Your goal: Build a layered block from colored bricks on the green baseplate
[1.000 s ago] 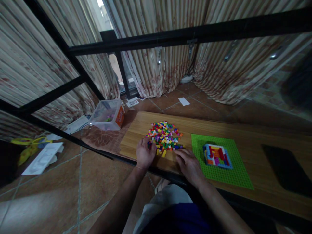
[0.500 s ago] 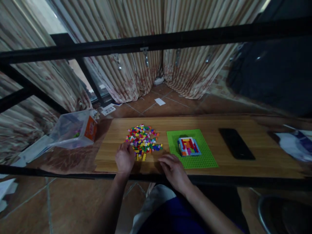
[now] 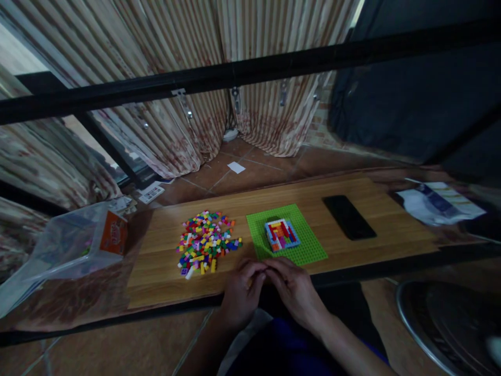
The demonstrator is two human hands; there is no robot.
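Left grip (image 3: 240, 292) and right grip (image 3: 295, 290) are both bunched up, fingertips meeting each other right at the near edge of the counter (image 3: 164, 271). Both look pinched closed, but the light's too dim to tell whether a brick is caught between them.

Closest stuff: the loose pile of bricks (image 3: 205, 243) sits just ahead and to the left of the hands, spread flat on the wood. The green baseplate (image 3: 309, 250) lies just ahead and to the right, with a small multicoloured build (image 3: 282, 234) stuck on it, nearer the far side.

Handling-wise, these bricks look tiny, hard and very light, with smooth plastic sides, so probably slippery in a loose pinch and easy to flick away. Best hold is likely thumb and forefinger on two opposite side walls, leaving the studs free. The baseplate looks thin and would probably slide on the wood if pushed.

Further right there's a dark phone (image 3: 348, 216) and a crumpled white bag (image 3: 438, 201). A clear plastic box (image 3: 74, 237) sits off the left end.
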